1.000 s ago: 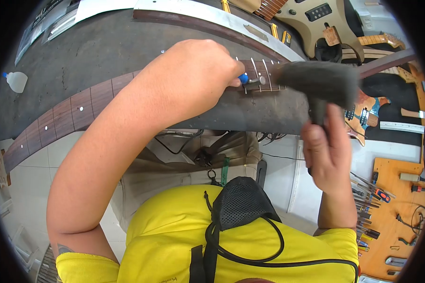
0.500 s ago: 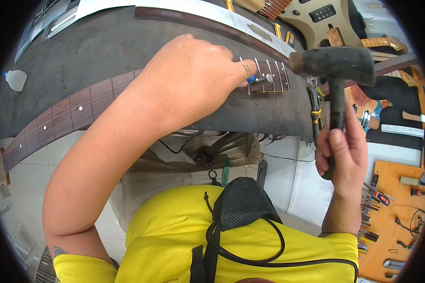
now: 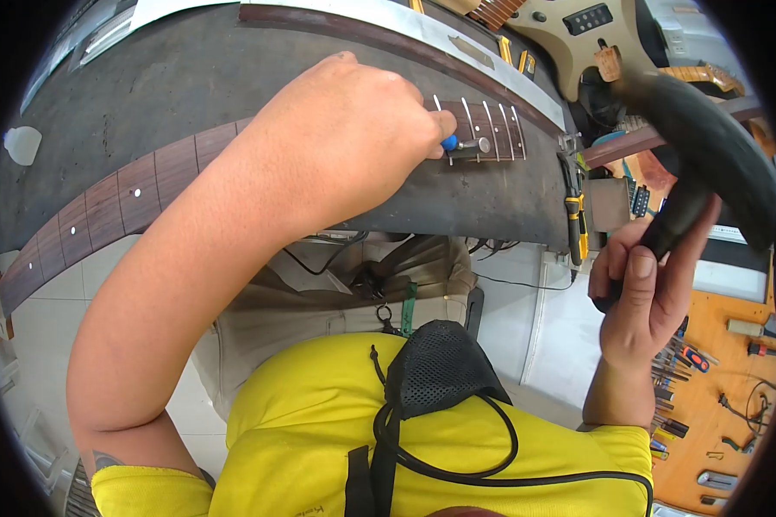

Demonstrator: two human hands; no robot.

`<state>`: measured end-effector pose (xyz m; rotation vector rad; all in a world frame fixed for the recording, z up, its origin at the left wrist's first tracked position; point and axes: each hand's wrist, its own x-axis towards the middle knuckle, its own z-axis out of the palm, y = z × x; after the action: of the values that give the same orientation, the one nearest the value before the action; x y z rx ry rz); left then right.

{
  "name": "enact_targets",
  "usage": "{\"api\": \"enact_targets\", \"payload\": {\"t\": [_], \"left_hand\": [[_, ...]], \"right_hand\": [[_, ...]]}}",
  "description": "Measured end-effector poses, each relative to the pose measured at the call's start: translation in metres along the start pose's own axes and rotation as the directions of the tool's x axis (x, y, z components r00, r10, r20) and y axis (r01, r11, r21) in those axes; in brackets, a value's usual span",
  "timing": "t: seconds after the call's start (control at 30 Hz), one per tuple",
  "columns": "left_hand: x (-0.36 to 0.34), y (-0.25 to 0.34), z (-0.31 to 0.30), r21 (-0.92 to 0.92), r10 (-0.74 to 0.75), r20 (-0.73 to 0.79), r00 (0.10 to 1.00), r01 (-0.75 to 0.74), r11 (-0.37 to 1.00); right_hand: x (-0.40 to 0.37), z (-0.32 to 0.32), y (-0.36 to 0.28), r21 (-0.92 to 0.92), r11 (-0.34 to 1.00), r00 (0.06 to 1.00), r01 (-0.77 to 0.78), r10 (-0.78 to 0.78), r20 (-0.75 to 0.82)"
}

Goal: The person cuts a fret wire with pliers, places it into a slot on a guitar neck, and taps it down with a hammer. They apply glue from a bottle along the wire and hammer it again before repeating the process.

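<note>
My left hand [image 3: 362,129] is closed around a metal tool with a blue part [image 3: 470,147], its round end sticking out past my thumb. Beneath that hand lies a dark wooden fretboard [image 3: 103,211] with white dot inlays. Several shiny fret wires [image 3: 491,129] cross its right end; the frets under my hand and forearm are hidden. Off to the right, my right hand [image 3: 647,289] grips the handle of a black mallet [image 3: 724,151]. The mallet's head is raised, tilted and blurred, apart from the fretboard.
A long dark wood strip [image 3: 336,30] lies along the back of the bench [image 3: 172,86]. Pliers with yellow-and-black handles [image 3: 575,211] hang at the bench's right end. A cream guitar body [image 3: 569,52] is behind, a small white bottle [image 3: 22,146] at left, and a tool board [image 3: 716,414] at lower right.
My right hand has swung the mallet up and to the right, away from the fretboard, and its head has tilted. My left hand still holds the blue-and-metal tool, barely shifted left.
</note>
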<state>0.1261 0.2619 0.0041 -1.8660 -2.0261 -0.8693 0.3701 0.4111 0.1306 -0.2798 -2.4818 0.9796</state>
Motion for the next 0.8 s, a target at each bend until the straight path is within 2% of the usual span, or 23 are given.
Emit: {"api": "enact_targets", "payload": {"t": [0.07, 0.1, 0.13, 0.17, 0.33, 0.4, 0.47, 0.53, 0.57, 0.6, 0.67, 0.77, 0.8], "left_hand": [[0.002, -0.001, 0.000, -0.012, 0.015, -0.022, 1.000, -0.015, 1.000], [0.002, -0.001, 0.000, -0.025, 0.008, -0.020, 1.000, -0.009, 1.000], [0.002, -0.001, 0.000, -0.038, -0.002, -0.017, 1.000, 0.002, 0.999], [0.002, -0.001, 0.000, -0.033, -0.001, -0.017, 1.000, 0.000, 0.999], [0.004, -0.002, 0.001, -0.097, -0.033, -0.032, 0.999, 0.029, 0.995], [0.003, -0.002, 0.001, -0.089, -0.047, -0.038, 0.998, 0.043, 0.995], [0.003, -0.001, 0.002, -0.091, -0.059, -0.042, 0.997, 0.055, 0.994], [0.003, 0.000, 0.001, -0.081, -0.063, -0.043, 0.997, 0.060, 0.995], [0.003, 0.000, 0.002, -0.081, -0.060, -0.044, 0.997, 0.057, 0.995], [0.003, 0.000, 0.002, -0.078, -0.067, -0.031, 0.997, 0.065, 0.995], [0.003, 0.000, 0.000, -0.071, -0.068, -0.015, 0.998, 0.067, 0.995], [0.002, 0.001, 0.001, -0.079, -0.087, -0.013, 0.996, 0.085, 0.993], [0.002, 0.000, 0.002, -0.083, -0.085, -0.029, 0.996, 0.082, 0.993]], "right_hand": [[-0.007, 0.012, 0.028, -0.001, 0.982, 0.980, 0.189, -0.189, -0.070], [-0.009, 0.006, 0.027, -0.014, 1.000, 0.992, 0.017, -0.015, 0.122], [-0.002, 0.000, 0.015, -0.502, 0.864, 0.926, -0.031, 0.214, 0.311], [0.000, 0.001, 0.012, -0.499, 0.866, 0.927, -0.028, 0.209, 0.310], [0.000, 0.003, 0.001, -0.257, 0.961, 0.978, -0.104, 0.146, 0.150], [0.003, 0.003, -0.005, -0.135, 0.981, 0.989, -0.136, 0.142, 0.035], [0.005, 0.004, 0.001, -0.079, 0.992, 0.994, -0.103, 0.106, 0.038], [-0.004, 0.016, 0.022, 0.051, 0.999, 0.996, -0.015, 0.019, -0.089], [-0.007, 0.010, 0.027, -0.090, 0.991, 0.991, -0.103, 0.110, 0.076], [0.003, 0.007, 0.023, -0.456, 0.890, 0.947, 0.005, 0.142, 0.289], [0.004, 0.003, 0.009, -0.407, 0.904, 0.927, -0.128, 0.255, 0.275], [-0.002, 0.001, 0.002, -0.081, 0.982, 0.982, -0.171, 0.177, 0.070], [-0.001, 0.010, 0.003, -0.026, 0.993, 0.993, -0.111, 0.111, -0.030]]}}
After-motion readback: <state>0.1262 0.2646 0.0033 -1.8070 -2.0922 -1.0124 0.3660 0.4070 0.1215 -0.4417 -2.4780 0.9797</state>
